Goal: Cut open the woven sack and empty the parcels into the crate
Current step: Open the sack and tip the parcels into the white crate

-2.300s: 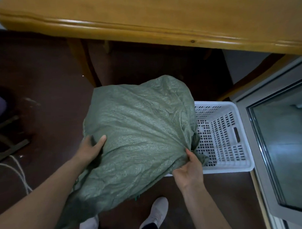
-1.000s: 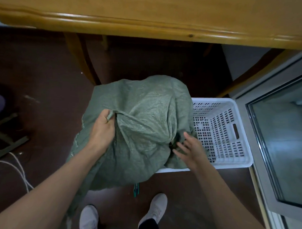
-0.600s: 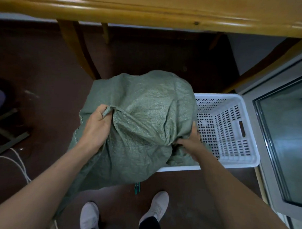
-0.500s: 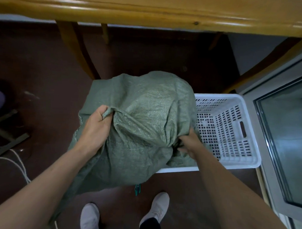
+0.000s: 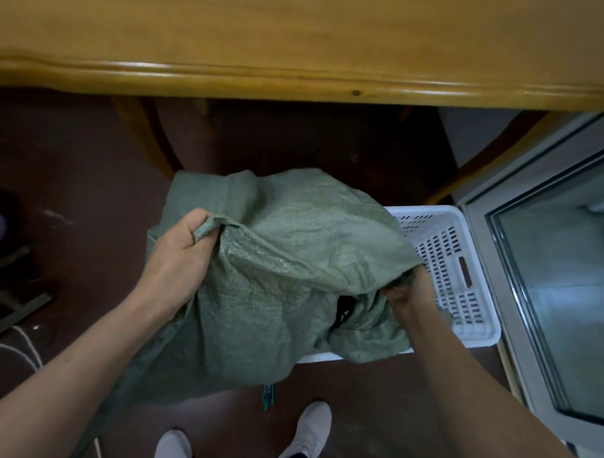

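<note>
1. Nearest the person, below both forearms, two pale shoes stand on the dark floor: the left shoe (image 5: 173,447) under the left forearm, the right shoe (image 5: 309,431) between the two arms.
2. Just beyond the shoes, a small teal tool (image 5: 267,397) lies on the floor, its far end hidden under the hanging hem of the woven sack (image 5: 292,262). What kind of tool it is cannot be told.
3. The left hand (image 5: 181,255) has its fingers curled tight round a bunched fold on the sack's left side.
4. The right hand (image 5: 406,294) grips gathered cloth at the sack's right edge, with its fingertips buried in the folds.
5. The green sack is stretched between the two hands and droops below them. It is crumpled, and a dark gap (image 5: 344,309) shows just left of the right hand (its contents are too shadowed to make out).
6. The white slotted crate (image 5: 464,255) sits on the floor under and to the right of the right hand, and the sack's right part lies over its near-left rim.
7. A glass door (image 5: 549,271) stands just right of the crate.
8. A white cord (image 5: 22,346) lies on the floor left of the left forearm.
9. Beyond both hands, a wooden table (image 5: 300,40) spans the top of the view, with one table leg (image 5: 143,134) beyond the left hand.
</note>
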